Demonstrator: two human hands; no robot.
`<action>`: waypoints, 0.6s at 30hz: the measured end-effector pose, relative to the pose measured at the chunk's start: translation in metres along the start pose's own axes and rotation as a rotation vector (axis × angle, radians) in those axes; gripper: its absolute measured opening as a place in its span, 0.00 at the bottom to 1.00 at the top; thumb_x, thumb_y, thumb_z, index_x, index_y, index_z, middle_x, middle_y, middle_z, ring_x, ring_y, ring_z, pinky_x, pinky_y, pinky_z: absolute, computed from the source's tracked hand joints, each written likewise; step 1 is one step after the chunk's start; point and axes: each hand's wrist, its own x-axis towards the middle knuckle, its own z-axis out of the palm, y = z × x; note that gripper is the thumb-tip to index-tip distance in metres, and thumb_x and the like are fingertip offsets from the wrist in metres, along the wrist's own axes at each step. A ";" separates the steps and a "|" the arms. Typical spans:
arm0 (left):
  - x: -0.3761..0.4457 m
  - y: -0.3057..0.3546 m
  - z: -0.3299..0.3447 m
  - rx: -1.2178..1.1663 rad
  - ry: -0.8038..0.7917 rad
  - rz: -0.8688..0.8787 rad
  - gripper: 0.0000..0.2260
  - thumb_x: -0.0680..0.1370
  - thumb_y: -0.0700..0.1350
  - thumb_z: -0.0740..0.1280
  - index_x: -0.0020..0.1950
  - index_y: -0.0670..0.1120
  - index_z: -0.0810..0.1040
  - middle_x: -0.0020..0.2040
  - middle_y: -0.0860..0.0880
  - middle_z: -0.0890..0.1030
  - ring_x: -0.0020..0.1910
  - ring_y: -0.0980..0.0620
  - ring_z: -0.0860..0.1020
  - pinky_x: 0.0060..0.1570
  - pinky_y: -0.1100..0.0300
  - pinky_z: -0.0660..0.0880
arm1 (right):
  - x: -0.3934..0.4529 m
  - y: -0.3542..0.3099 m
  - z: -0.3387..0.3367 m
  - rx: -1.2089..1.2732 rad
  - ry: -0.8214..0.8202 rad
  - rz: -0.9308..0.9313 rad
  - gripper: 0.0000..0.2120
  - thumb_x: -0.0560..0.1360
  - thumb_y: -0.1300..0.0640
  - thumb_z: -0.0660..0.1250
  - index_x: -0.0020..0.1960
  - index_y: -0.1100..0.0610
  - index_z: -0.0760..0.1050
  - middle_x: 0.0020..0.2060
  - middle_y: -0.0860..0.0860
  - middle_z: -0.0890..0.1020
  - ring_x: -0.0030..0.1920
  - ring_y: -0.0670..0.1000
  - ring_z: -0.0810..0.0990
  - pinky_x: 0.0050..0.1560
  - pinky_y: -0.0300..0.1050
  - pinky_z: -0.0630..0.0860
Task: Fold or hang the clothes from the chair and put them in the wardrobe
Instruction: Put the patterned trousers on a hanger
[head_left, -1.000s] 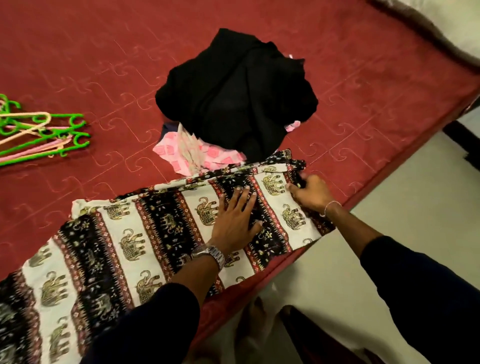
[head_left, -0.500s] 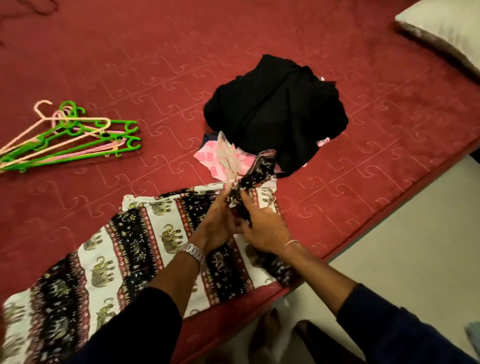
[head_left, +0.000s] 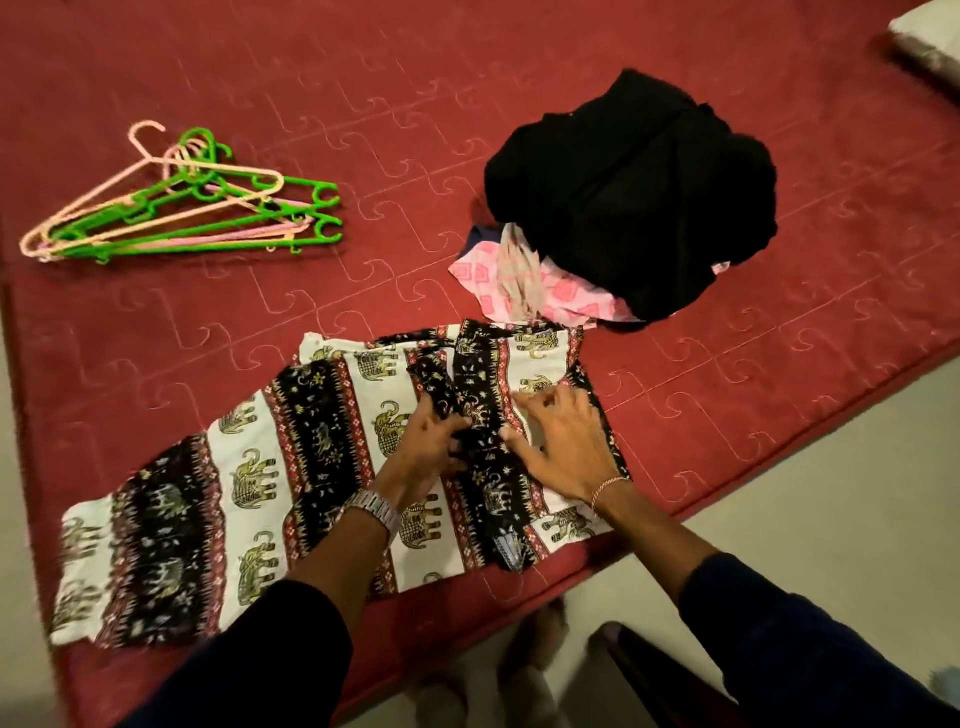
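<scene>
Elephant-print trousers (head_left: 291, 467), white and black with red bands, lie flat along the near edge of the red bed (head_left: 467, 104). At their right end a black printed tie strip (head_left: 488, 467) lies across the fabric. My left hand (head_left: 426, 447), with a watch on its wrist, grips the upper part of that strip. Just to the right, my right hand (head_left: 561, 447) rests on the cloth with fingers spread. Behind them sits a pile of clothes: a black garment (head_left: 623, 187) on top of a pink patterned one (head_left: 519, 280).
Several green and pink plastic hangers (head_left: 182, 208) lie at the back left of the bed. A pillow corner (head_left: 930, 41) shows at the top right. Pale floor (head_left: 831, 467) runs beside the bed, with a dark object (head_left: 649, 670) below.
Both hands picked up the tie strip at the trousers' right end and brought it down across the fabric. My right hand now lies spread on the cloth. The view has pulled back.
</scene>
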 end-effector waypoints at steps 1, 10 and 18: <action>0.000 0.002 0.000 -0.003 0.026 0.011 0.33 0.81 0.39 0.66 0.79 0.51 0.52 0.65 0.36 0.76 0.52 0.40 0.83 0.42 0.48 0.81 | 0.001 0.002 0.000 -0.061 -0.092 -0.021 0.43 0.68 0.20 0.45 0.78 0.39 0.58 0.74 0.56 0.62 0.72 0.60 0.60 0.70 0.71 0.63; 0.032 0.015 0.006 0.063 0.311 0.095 0.28 0.78 0.59 0.68 0.62 0.35 0.73 0.53 0.43 0.79 0.49 0.42 0.79 0.57 0.37 0.78 | -0.028 -0.024 0.026 -0.113 0.039 -0.083 0.33 0.75 0.26 0.53 0.58 0.54 0.72 0.50 0.51 0.74 0.48 0.50 0.70 0.54 0.51 0.74; 0.039 0.041 0.004 -0.173 0.173 0.061 0.15 0.85 0.47 0.57 0.65 0.37 0.70 0.48 0.44 0.82 0.47 0.46 0.82 0.47 0.49 0.80 | -0.036 -0.025 0.020 0.265 0.081 -0.256 0.10 0.73 0.55 0.60 0.52 0.57 0.74 0.40 0.48 0.77 0.34 0.45 0.69 0.35 0.40 0.70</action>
